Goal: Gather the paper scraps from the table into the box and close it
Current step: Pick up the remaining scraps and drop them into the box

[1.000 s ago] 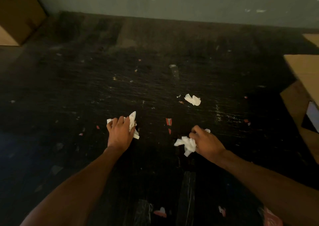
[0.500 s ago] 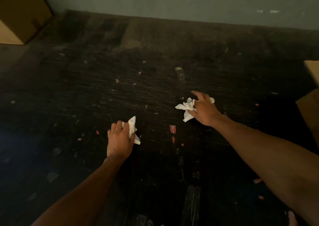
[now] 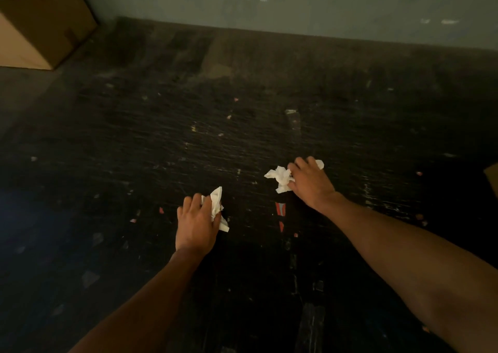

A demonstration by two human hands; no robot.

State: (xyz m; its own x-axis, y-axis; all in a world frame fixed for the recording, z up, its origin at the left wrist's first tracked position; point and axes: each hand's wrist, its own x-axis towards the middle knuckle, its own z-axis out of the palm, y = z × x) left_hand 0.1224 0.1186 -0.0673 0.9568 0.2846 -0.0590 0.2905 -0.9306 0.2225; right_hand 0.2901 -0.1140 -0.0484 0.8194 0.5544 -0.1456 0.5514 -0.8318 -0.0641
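Observation:
My left hand (image 3: 196, 223) grips a crumpled white paper scrap (image 3: 217, 204) low over the dark table (image 3: 161, 142). Farther right and farther from me, my right hand (image 3: 310, 181) holds a bunch of white paper (image 3: 281, 177) and covers another white scrap (image 3: 320, 163), whose tip shows past the fingers. A thin brown sliver of a cardboard box (image 3: 492, 177) shows at the right edge of the frame; the remainder lies outside the frame.
Small red bits (image 3: 280, 209) and pale flecks lie scattered across the scratched table. A second cardboard box (image 3: 40, 21) stands at the far left corner. A grey-green wall (image 3: 296, 5) runs along the table's far edge.
My right hand went forward from near the front to the lone white scrap in the middle and came down on it. My left hand stayed put with its paper. The view shifted left.

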